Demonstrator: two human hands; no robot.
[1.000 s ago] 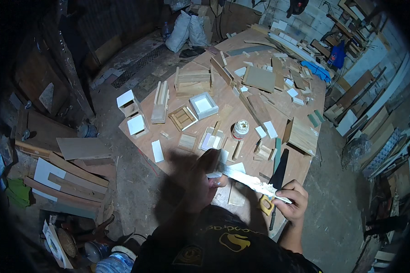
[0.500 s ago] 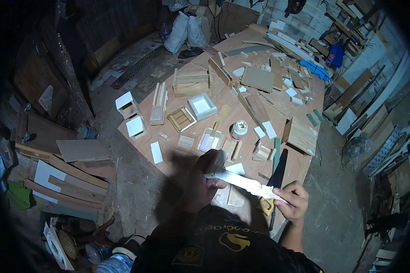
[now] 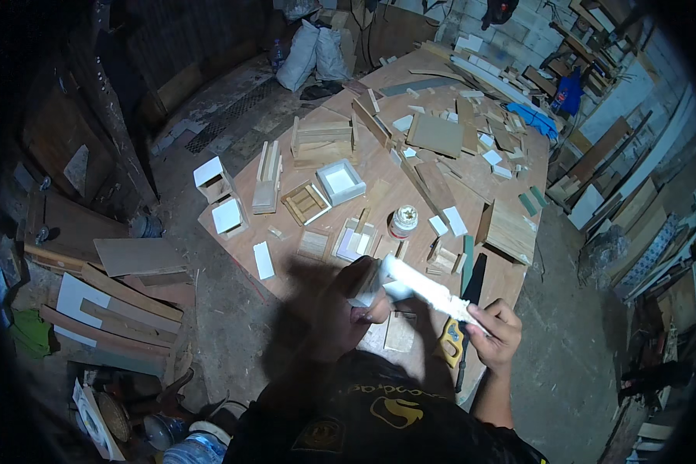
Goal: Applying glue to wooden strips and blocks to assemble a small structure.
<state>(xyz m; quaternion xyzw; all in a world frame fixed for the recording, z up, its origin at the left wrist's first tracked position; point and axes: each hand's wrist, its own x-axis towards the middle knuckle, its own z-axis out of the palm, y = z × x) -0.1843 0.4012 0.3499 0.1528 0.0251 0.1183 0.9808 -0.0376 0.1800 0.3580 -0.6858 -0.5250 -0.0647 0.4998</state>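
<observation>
My right hand (image 3: 496, 332) is closed around the near end of a long, flat white strip (image 3: 433, 290) with a ragged edge. Its far end slants up to the left, close to a small white-faced block (image 3: 368, 284); whether they touch is hard to tell. My left hand (image 3: 344, 309), mostly in shadow, grips that block between thumb and fingers. Below the strip lies a handsaw with a yellow handle (image 3: 452, 340) and dark blade. A small pale board (image 3: 400, 331) rests beside it. Beyond my hands stands an open jar (image 3: 404, 222) with white stuff around its mouth.
The wooden worktable (image 3: 286, 271) bears a white tray (image 3: 341, 180), small wooden frames, offcuts and an open wooden box (image 3: 507, 232) at its right edge. White-topped boxes (image 3: 228, 215) stand at the left corner. Boards (image 3: 116, 309) are stacked low on the left.
The white strip's far end has swung up and away from me, now steeper. More of the block in my left hand shows. My right hand has barely shifted.
</observation>
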